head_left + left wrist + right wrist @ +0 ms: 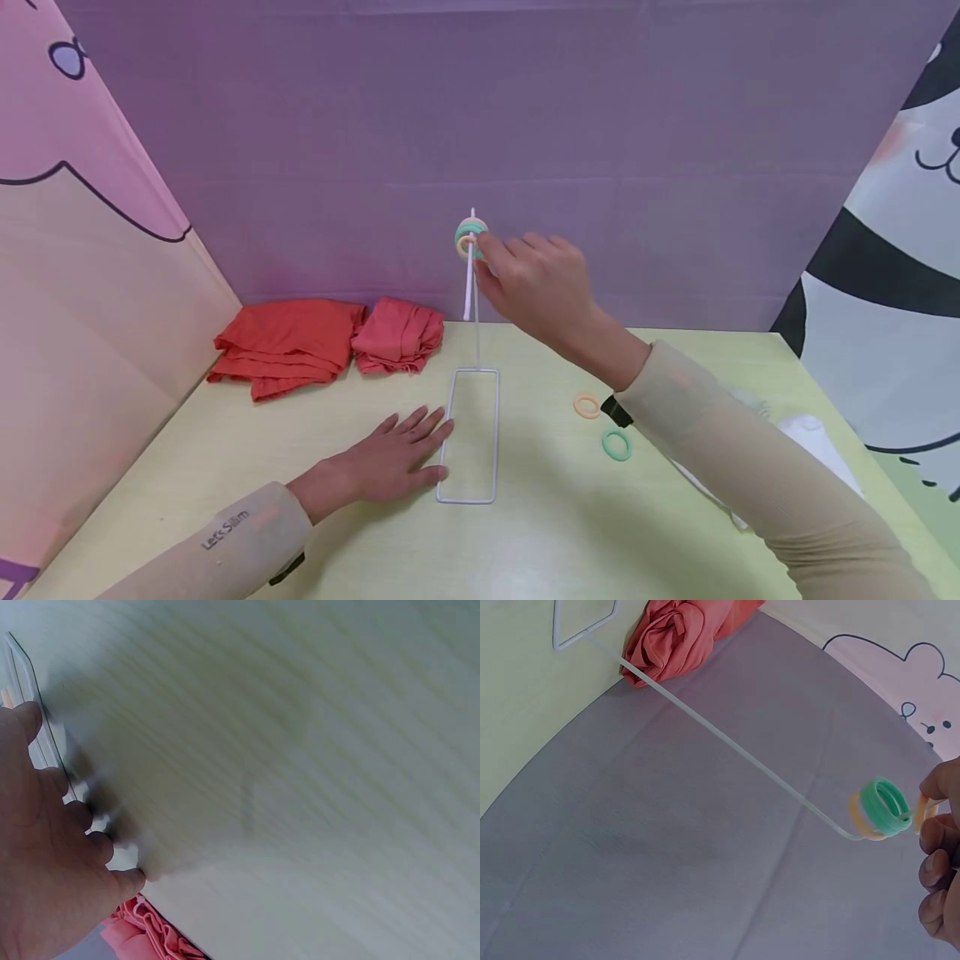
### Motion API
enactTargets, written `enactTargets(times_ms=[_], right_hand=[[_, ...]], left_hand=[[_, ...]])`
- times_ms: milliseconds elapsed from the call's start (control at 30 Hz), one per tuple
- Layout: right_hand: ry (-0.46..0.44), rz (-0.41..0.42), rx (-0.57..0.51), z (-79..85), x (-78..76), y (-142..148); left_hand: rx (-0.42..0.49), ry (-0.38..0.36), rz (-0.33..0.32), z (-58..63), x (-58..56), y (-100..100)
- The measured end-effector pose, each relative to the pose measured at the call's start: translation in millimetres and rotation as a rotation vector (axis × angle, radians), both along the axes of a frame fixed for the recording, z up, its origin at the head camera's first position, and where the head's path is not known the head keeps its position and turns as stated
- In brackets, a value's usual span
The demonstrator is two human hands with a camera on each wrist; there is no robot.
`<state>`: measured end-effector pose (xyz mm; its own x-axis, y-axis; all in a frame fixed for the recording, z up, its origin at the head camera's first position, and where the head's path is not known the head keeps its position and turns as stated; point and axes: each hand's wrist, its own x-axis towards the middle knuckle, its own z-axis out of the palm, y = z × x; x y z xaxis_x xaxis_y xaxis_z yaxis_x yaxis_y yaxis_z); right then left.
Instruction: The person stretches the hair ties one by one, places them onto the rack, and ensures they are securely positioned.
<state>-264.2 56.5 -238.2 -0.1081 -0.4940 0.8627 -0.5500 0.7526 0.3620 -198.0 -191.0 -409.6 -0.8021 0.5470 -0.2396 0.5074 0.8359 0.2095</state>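
A white wire stand has a flat rectangular base on the table, a tall thin post and a top arm pointing toward me. Green rings and an orange ring hang bunched on that arm, close to the bend. Up at the arm, my right hand pinches another orange ring between thumb and forefinger, the rod passing through it. My left hand lies palm down with spread fingers, its fingertips touching the left rail of the base.
An orange ring and a green ring lie loose on the table, right of the base. Two folded red cloths sit at the back left. White fabric shows partly behind my right sleeve. A purple backdrop rises behind the table.
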Motion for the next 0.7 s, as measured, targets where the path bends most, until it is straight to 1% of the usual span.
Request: enactTargets(times_ms=[167, 267, 400, 467, 500, 533, 567, 600, 700], right_hand=[[-0.041, -0.033, -0.014, -1.5, -6.1, -1.1], [-0.068, -0.061, -0.025, -2.3, -7.0, 0.3], [-0.094, -0.085, -0.036, -2.4, -0.8, 7.1], [-0.137, -0.082, -0.033, -1.6, 6.4, 13.5], [-0.177, -0.079, -0.029, -1.2, 10.5, 17.9], [-0.238, -0.073, -0.025, -0.7, 15.3, 23.2], [-0.317, -0.069, -0.020, -0.2, 20.2, 29.3], [-0.411, -0.064, -0.015, 0.4, 25.6, 36.1], [-0.732, -0.064, -0.007, -1.3, 40.7, 58.6]], left_hand=[[-0.008, -0.003, -0.004, -0.7, -0.5, 0.2], [-0.008, -0.003, -0.003, -1.1, -1.0, 0.8], [-0.008, -0.003, -0.004, -1.6, -1.6, 2.2], [-0.008, 0.002, -0.007, -1.4, -1.5, 2.5], [-0.008, 0.005, -0.008, -1.2, -1.5, 2.5], [-0.008, 0.008, -0.010, -0.9, -1.4, 2.6], [-0.008, 0.011, -0.011, -0.6, -1.3, 2.7], [-0.009, 0.014, -0.011, -0.4, -1.4, 2.8], [-0.012, 0.019, -0.010, 0.5, -1.4, 2.6]])
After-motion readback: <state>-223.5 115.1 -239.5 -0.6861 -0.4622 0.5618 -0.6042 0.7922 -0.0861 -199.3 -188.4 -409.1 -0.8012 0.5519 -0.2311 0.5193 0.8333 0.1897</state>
